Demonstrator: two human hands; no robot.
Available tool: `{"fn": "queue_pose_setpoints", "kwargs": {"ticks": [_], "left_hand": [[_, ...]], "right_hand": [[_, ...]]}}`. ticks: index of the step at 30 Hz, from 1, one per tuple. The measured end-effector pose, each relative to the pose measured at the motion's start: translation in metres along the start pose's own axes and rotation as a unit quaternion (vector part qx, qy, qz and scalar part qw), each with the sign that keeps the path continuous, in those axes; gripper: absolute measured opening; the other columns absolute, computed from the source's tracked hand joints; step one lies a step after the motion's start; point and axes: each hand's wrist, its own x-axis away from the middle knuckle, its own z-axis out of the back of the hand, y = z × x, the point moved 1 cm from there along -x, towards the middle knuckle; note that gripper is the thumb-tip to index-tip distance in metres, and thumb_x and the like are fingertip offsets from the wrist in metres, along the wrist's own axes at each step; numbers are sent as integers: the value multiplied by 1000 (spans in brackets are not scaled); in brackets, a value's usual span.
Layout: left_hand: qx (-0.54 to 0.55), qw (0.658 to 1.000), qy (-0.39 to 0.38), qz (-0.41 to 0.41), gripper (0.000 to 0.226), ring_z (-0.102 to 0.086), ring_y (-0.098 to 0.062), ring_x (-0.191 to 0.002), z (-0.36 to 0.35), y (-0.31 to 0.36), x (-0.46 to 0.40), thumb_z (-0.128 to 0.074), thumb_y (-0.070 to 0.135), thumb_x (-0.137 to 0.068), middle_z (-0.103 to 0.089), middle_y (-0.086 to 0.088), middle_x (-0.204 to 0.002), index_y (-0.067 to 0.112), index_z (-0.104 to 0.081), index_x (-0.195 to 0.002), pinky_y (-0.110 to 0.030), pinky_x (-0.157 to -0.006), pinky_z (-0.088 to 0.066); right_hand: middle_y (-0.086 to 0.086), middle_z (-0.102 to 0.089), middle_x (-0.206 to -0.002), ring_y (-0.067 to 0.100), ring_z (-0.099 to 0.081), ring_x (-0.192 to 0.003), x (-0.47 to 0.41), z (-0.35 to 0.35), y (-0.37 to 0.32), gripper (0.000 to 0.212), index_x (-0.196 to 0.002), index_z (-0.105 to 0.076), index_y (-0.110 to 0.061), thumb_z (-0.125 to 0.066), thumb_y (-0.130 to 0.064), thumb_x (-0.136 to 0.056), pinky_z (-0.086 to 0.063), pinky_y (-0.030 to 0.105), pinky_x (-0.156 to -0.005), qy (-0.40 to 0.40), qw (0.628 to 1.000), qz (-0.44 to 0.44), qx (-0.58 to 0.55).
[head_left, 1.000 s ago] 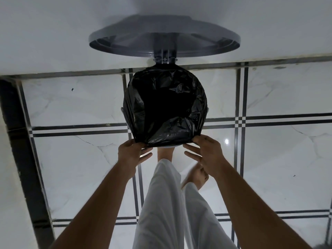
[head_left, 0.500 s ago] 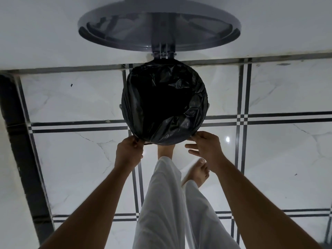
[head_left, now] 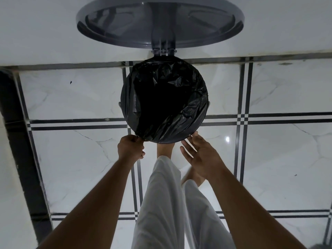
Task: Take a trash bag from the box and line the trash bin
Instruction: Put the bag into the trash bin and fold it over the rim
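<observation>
A round trash bin stands on the floor ahead of me, its grey lid (head_left: 159, 20) swung up against the wall. A black trash bag (head_left: 188, 108) lies inside it and folds over the whole rim. My left hand (head_left: 130, 149) pinches the bag's edge at the near-left rim. With fingers spread, my right hand (head_left: 199, 155) is open just off the near-right rim, and its fingertips almost touch the bag. The bin's body is hidden under the bag. No bag box is in view.
White marble floor tiles (head_left: 278, 159) with black stripe borders lie all around the bin. A white wall rises behind the lid. My white trouser legs (head_left: 161, 203) and bare feet are directly below the bin. A dark strip (head_left: 19, 141) runs along the left.
My right hand has let go of the bag's edge and opened, drawing slightly back. My left hand has closed on the near-left edge. The view has tilted, showing more of the lid.
</observation>
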Motion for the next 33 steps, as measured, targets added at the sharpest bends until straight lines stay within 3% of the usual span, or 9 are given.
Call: {"fn": "queue_pose_setpoints", "kwargs": {"ticks": [4,8,13,16,18,22,27,31,33], "left_hand": [[133,988,-51,54,23,-61,-22,-55,3,-3,0,-76,18,-102,-70,-16,-79,2,-69,-87,-24,-47,-54],[165,982,-74,61,23,-65,-19,-55,8,-2,2,-81,22,-98,-71,-14,-81,2,-70,-94,-23,-51,-61],[171,979,-89,67,21,-71,-20,-66,8,1,-1,-80,22,-100,-74,-13,-88,3,-72,-101,-24,-56,-62],[170,979,-86,67,16,-70,-17,-62,7,3,-4,-78,19,-101,-74,-11,-87,4,-71,-99,-23,-56,-60],[175,977,-99,68,11,-66,-13,-50,7,6,-6,-72,7,-102,-69,-12,-83,5,-68,-92,-22,-52,-57],[195,972,-99,86,12,-62,-11,-41,9,9,-8,-65,-7,-101,-65,-15,-80,1,-65,-92,-22,-48,-56],[264,947,-143,117,8,-78,-12,-64,21,11,1,-68,0,-103,-80,-11,-83,0,-75,-100,-17,-60,-62],[285,935,-167,130,21,-84,-30,-97,40,17,9,-62,-4,-104,-84,-16,-112,-3,-74,-121,-35,-82,-70],[274,950,-96,116,18,-81,-40,-95,47,25,11,-54,-3,-108,-81,-17,-107,-5,-71,-112,-46,-86,-68]], "right_hand": [[4,-80,-125,22,-74,-118,-7,-4,-1,17,-125,-75,-14,-69,-20,-111,-64,40,-93,10,999,-33,-33],[10,-76,-138,26,-71,-121,-13,-10,-7,18,-127,-73,-12,-70,-18,-111,-63,43,-91,10,999,-39,-16],[3,-80,-121,22,-73,-110,-17,-12,-13,0,-107,-75,-16,-75,-17,-107,-61,44,-95,38,998,-51,13],[2,-81,-115,19,-73,-110,-27,-16,-23,8,-107,-76,-16,-69,-11,-109,-59,41,-100,85,995,-36,44],[3,-80,-110,19,-74,-105,-37,-20,-28,11,-110,-76,-16,-67,-10,-109,-61,36,-89,111,992,-26,59],[2,-73,-82,20,-66,-81,-48,-26,-36,19,-92,-72,-16,-65,-9,-108,-60,31,-72,120,989,-28,77],[0,-80,-99,19,-74,-92,-35,-17,-56,20,-108,-75,-17,-56,-18,-114,-61,34,-83,112,993,-1,33],[-1,-86,-108,18,-83,-102,-9,-14,-69,38,-115,-80,-19,-67,-54,-108,-66,38,-93,97,991,70,64],[-2,-86,-108,17,-83,-102,2,-16,-69,34,-118,-79,-20,-79,-49,-102,-67,39,-93,101,979,139,108]]}}
